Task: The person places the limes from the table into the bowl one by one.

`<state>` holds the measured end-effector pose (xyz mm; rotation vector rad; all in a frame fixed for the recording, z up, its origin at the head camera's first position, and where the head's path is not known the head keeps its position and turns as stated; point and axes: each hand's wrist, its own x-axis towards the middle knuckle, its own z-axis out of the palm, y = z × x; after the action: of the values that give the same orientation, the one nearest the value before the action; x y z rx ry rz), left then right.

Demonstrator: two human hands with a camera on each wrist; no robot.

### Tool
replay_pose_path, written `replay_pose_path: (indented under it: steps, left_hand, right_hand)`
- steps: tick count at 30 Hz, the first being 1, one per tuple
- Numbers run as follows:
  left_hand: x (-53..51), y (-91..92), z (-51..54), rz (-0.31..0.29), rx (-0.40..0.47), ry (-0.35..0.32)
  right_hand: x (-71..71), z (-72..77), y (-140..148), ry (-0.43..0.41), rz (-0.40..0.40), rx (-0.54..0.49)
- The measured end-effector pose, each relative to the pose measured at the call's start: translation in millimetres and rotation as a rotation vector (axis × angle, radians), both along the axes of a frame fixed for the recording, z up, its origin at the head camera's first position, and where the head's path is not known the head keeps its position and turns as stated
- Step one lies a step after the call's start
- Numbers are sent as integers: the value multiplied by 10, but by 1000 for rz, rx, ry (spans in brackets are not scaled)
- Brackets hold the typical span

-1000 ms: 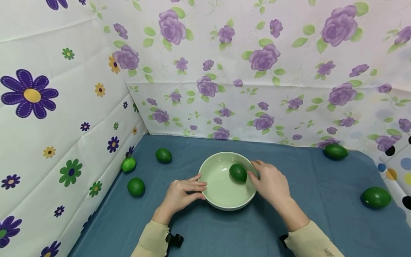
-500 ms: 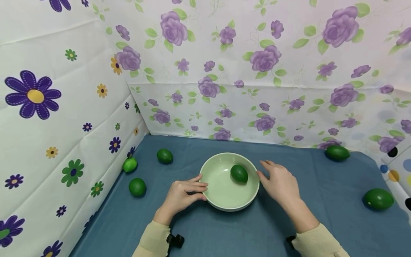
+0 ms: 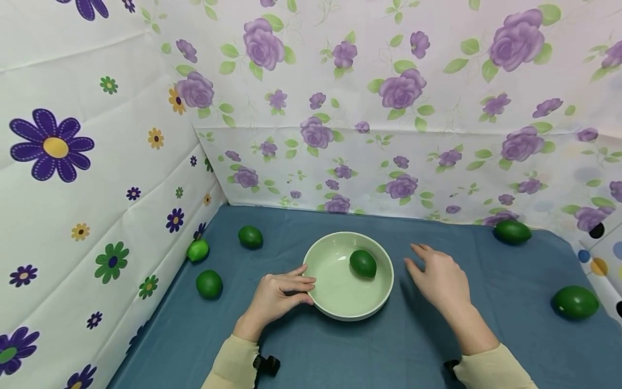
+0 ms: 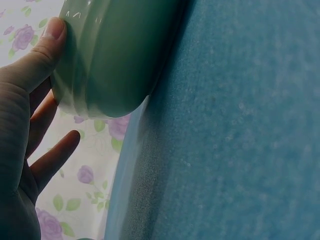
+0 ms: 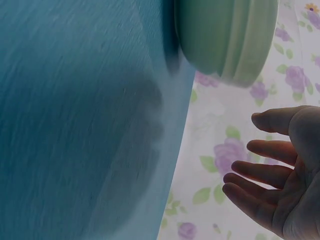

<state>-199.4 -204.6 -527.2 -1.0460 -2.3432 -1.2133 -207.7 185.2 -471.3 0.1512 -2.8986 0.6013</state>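
A pale green bowl stands upright on the blue cloth, with one dark green lime inside, right of its middle. My left hand holds the bowl's left rim; in the left wrist view, the thumb of that hand lies against the outer wall of the bowl, while one finger sticks out free. To the right of the bowl, my right hand is apart from it and holds nothing. The right wrist view has that hand with fingers spread, below the bowl.
Three limes lie at the left: one at the back, a lighter one by the side cloth, and one nearer. Two more are at the right, one far back, one nearer. Flowered cloth walls rise behind and left.
My right hand has let go of the bowl's right rim and moved away to the right. The left hand keeps its place on the rim, and the lime stays in the bowl.
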Motion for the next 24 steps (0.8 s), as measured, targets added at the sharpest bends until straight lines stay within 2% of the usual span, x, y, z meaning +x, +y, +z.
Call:
replay_pose_path:
  steps: [13,24]
  left_hand:
    - [-4,-7,-35,-14,24,-19]
    - [-18,-10,-43,-18,29,-5]
  right_hand:
    - [-7,-48,267,-32,-57,-2]
    - [-10,-14,422,-47,-68,19]
